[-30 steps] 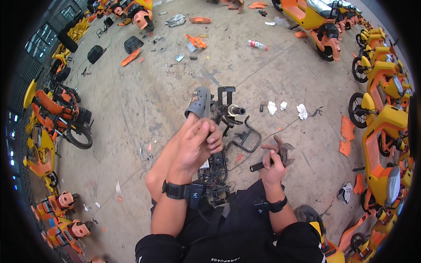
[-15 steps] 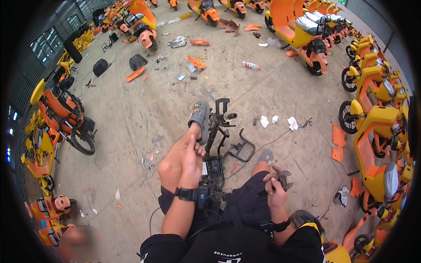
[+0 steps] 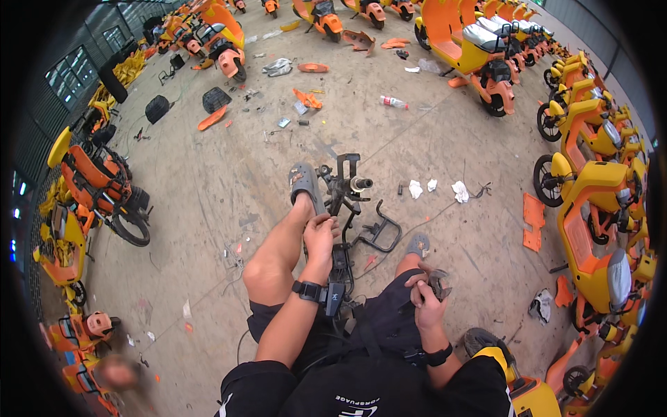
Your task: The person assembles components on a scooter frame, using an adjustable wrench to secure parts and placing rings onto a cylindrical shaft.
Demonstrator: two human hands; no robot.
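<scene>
My left hand (image 3: 321,240) is curled by the dark metal scooter frame (image 3: 342,260), just below my grey clog (image 3: 303,182); what its fingers hold, if anything, is too small to make out. My right hand (image 3: 429,299) grips a dark metal wrench (image 3: 438,279) above my right thigh. The stripped frame lies between my legs, with a steel tube end (image 3: 361,184) at its far end. A bent black tubular bracket (image 3: 394,235) rests beside it on the concrete floor (image 3: 187,222).
Rows of yellow-orange scooters (image 3: 583,222) line the right and far side. A partly stripped scooter (image 3: 90,181) stands left. Orange panels (image 3: 532,229), white paper scraps (image 3: 460,191), a plastic bottle (image 3: 392,101), black tubs (image 3: 215,99) and loose cables are scattered about.
Over the last second the view has tilted up, showing more far scooters and my right clog. My left hand has moved from mid-air toward the frame; my right hand still holds the wrench.
</scene>
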